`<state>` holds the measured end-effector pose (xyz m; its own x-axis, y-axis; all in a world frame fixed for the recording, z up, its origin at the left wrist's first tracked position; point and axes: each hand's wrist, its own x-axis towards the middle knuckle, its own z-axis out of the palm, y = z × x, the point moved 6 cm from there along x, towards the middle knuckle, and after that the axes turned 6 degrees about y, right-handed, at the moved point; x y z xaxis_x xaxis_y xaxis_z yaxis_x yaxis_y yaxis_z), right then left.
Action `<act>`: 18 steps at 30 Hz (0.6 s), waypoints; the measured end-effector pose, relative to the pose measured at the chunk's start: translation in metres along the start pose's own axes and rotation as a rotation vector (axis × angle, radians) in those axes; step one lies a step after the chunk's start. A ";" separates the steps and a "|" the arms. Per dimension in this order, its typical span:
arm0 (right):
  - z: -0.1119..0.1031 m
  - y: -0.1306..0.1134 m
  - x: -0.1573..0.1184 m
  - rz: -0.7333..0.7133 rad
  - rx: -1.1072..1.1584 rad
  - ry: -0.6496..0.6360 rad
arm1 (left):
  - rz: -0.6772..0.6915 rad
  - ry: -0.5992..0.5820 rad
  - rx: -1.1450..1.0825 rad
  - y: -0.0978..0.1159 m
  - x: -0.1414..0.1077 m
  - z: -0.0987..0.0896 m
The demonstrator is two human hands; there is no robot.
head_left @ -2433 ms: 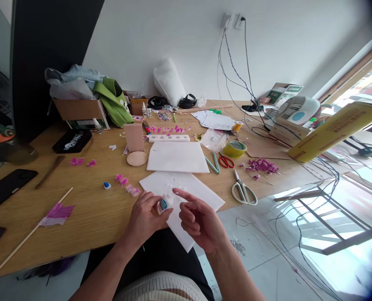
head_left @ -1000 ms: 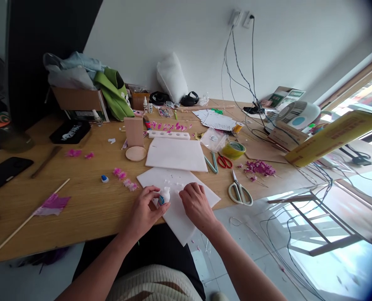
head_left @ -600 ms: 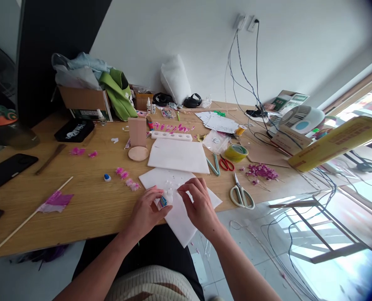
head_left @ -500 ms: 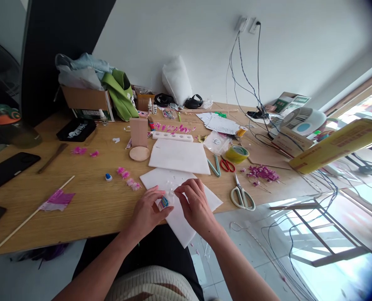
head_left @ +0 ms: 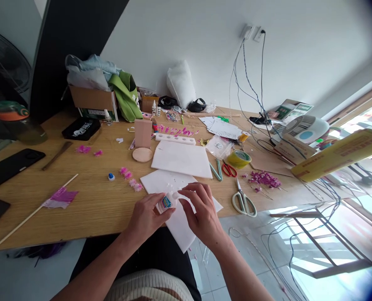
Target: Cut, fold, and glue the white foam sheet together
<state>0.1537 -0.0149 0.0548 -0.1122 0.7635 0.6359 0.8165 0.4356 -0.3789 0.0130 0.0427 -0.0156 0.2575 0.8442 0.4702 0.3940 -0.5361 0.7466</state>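
I pinch a small white plastic glue bottle (head_left: 166, 202) in my left hand (head_left: 148, 217), tilted over the near foam sheet (head_left: 160, 182); my right hand (head_left: 201, 211) pinches at its nozzle. Its blue cap (head_left: 111, 177) lies off to the left, so gluing looks underway. Frilly pink petals (head_left: 132, 182) wait unused on the smooth wooden table (head_left: 88, 209); scissors (head_left: 244, 200) lie right.

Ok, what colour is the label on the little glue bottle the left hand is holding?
Mostly blue, on a white glue bottle gripped in the left hand; seen in the head view.
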 end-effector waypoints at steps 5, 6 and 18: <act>0.008 -0.004 -0.009 -0.024 -0.044 -0.086 | 0.004 0.016 -0.025 0.006 -0.001 -0.005; 0.009 -0.005 -0.011 -0.021 -0.046 -0.094 | 0.000 0.010 -0.035 0.007 -0.001 -0.005; 0.004 -0.009 -0.026 0.067 0.071 0.014 | 0.265 0.120 -0.024 0.030 -0.007 -0.009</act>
<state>0.1467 -0.0368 0.0388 -0.0502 0.7854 0.6169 0.7794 0.4170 -0.4675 0.0149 0.0209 0.0075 0.2420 0.6699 0.7019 0.3059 -0.7392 0.6000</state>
